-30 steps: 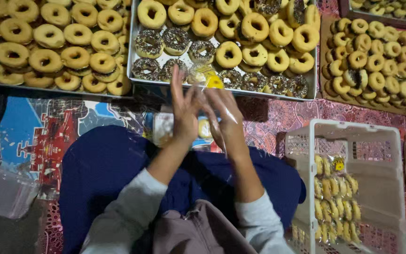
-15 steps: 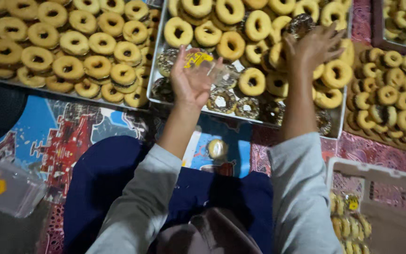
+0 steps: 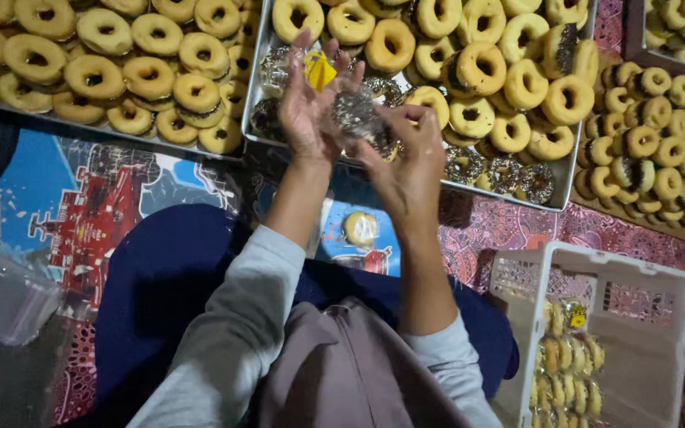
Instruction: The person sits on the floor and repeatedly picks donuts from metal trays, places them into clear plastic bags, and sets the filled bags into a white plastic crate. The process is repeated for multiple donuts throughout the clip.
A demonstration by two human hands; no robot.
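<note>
My left hand [image 3: 304, 107] is raised over the middle metal tray [image 3: 257, 75] and holds a clear plastic bag with a yellow sticker [image 3: 319, 70]. My right hand [image 3: 410, 162] is close beside it and grips a chocolate-sprinkled donut [image 3: 358, 119] at the bag's mouth. The donut touches the plastic; how far in it sits I cannot tell. Grey sleeves cover both forearms.
Plain donuts fill the left tray [image 3: 9, 103] and most of the middle one, with chocolate-topped ones along its near edge [image 3: 509, 170]. Smaller donuts [image 3: 660, 150] lie on a tray at right. A white basket [image 3: 660, 317] holds bagged donuts. One bagged donut [image 3: 361, 228] lies on the mat. Clear bags [image 3: 1, 293] are stacked at left.
My right hand has come back from the far side of the tray with a chocolate donut and met my left hand, which stayed up holding the bag.
</note>
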